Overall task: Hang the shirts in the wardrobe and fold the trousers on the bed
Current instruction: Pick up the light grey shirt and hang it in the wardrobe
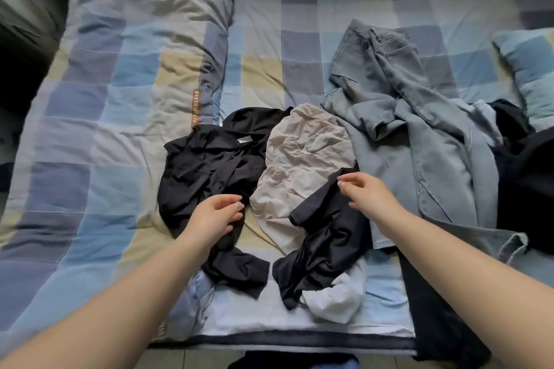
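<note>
- Head view: bed point(126, 117) with blue, grey and beige checked cover, pillow point(533, 69) at right.
- Jeans point(419, 135) lie right of centre, long axis running from far to near.
- Black shirt point(209, 165) and beige garment point(302, 153) lie crumpled at centre.
- Left hand point(215, 216) and right hand point(368, 195): fingers loosely curled, holding nothing.

There is only one camera, and it is sitting on the person's head. It is looking forward and down at the bed point(126, 117) from the bed's near edge. The lens is wide, so the bed is bending at the sides. The camera is staying close: both bare arms are reaching out from the bottom corners toward the middle of the bed. The far edge of the bed is showing along the top.
</note>
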`<state>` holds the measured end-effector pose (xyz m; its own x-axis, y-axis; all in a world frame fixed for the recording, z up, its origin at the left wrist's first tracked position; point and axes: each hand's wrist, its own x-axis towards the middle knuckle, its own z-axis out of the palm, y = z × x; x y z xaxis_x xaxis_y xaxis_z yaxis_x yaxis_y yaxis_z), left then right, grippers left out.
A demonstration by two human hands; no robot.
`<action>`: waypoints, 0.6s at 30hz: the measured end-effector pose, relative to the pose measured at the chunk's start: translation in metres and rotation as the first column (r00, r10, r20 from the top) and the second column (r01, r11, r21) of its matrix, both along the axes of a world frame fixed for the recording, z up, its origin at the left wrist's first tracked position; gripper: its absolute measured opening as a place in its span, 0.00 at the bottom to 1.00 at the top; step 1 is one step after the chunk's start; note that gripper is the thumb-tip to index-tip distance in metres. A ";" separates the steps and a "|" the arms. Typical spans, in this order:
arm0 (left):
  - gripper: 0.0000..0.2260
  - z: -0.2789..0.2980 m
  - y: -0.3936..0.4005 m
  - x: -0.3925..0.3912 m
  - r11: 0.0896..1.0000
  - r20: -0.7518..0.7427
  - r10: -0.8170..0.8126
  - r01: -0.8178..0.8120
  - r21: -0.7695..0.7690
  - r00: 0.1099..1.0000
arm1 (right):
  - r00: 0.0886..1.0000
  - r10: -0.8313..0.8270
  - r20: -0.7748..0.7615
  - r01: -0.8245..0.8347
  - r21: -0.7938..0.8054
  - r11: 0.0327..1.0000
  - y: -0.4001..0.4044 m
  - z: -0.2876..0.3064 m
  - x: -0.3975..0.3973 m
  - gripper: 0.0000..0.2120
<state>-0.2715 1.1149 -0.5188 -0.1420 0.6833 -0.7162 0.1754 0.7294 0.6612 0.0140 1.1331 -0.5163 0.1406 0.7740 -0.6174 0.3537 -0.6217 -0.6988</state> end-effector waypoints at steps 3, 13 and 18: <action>0.05 -0.031 0.022 -0.008 0.999 -0.031 -0.035 0.036 0.014 0.999 | 0.999 0.035 0.031 -0.036 0.010 0.999 0.012 -0.036 -0.011 0.07; 0.07 -0.161 0.083 0.030 0.986 -0.045 -0.117 0.121 0.115 0.992 | 0.916 0.319 0.244 -0.341 0.056 0.938 0.087 -0.156 -0.018 0.24; 0.12 -0.205 0.117 0.057 0.921 -0.232 -0.261 0.314 0.229 0.937 | 0.822 0.437 0.365 -0.481 0.034 0.876 0.121 -0.207 -0.022 0.27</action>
<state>-0.2141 1.2322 -0.7235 -0.0291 0.8728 -0.4872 0.4953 0.4359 0.7515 -0.0085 1.2545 -0.7234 -0.0684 0.8651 -0.4969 0.8028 -0.2480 -0.5422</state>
